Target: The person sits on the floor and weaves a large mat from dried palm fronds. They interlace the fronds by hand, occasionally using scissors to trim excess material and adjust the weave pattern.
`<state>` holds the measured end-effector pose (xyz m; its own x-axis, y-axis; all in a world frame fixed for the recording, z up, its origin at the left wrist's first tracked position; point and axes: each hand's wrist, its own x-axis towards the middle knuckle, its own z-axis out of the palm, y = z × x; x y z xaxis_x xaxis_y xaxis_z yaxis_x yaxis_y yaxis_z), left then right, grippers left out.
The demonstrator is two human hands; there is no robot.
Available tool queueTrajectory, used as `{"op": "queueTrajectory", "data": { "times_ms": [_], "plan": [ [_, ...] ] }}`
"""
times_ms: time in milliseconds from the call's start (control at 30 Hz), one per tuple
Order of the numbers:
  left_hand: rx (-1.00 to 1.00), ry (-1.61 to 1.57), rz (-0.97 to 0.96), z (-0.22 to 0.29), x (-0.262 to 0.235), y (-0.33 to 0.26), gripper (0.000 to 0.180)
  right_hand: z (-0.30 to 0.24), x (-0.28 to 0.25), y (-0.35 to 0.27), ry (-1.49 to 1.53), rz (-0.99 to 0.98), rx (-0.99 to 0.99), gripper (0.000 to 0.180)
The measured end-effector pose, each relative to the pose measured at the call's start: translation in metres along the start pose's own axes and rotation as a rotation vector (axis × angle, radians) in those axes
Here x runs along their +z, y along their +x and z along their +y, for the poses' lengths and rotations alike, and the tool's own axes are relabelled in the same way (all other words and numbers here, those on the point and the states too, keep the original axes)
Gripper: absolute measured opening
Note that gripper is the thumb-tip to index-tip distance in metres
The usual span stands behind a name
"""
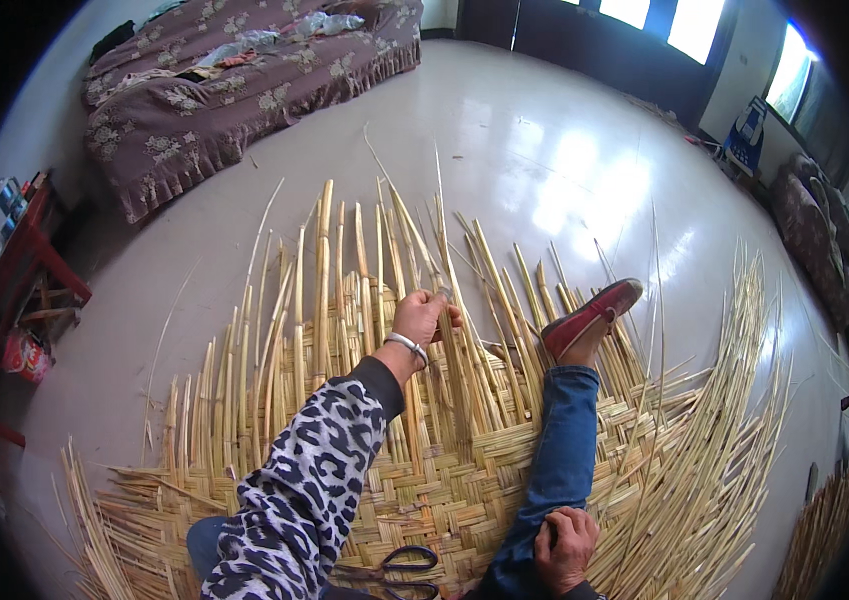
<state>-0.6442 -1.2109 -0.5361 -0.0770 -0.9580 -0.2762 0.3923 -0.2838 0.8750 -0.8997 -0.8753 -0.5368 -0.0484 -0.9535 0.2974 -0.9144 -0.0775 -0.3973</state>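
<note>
A large woven reed mat [485, 462] lies on the floor under me, its loose strip ends standing out along the far edge. Out over that edge, my left hand [427, 318], with a bracelet at the wrist, is closed in a pinch on a reed strip [452, 370]. My right hand [567, 540] rests on the blue jeans of my stretched leg [557, 450], its fingers curled in with nothing visible in them. A red shoe [595, 318] sits over the strips. Scissors with black handles [410, 560] lie on the weave near my body, their blades partly hidden.
Long loose reeds [735, 400] fan out at the right, and another reed bundle [830, 515] lies beyond. A bed with a flowered cover [245, 90] stands far left, a red wooden chair [40, 260] at left. A covered seat [825, 230] stands at right.
</note>
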Motion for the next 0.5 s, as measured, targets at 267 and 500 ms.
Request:
{"op": "queueTrajectory", "data": {
  "times_ms": [267,500],
  "plan": [
    [0.183,0.316,0.027,0.045,0.009,-0.070,0.024,-0.006,-0.002,-0.009,-0.008,0.033,-0.008,0.016],
    [0.303,0.324,-0.072,0.048,0.012,-0.143,0.020,-0.044,-0.015,0.066,0.356,0.030,-0.165,0.013]
  ]
}}
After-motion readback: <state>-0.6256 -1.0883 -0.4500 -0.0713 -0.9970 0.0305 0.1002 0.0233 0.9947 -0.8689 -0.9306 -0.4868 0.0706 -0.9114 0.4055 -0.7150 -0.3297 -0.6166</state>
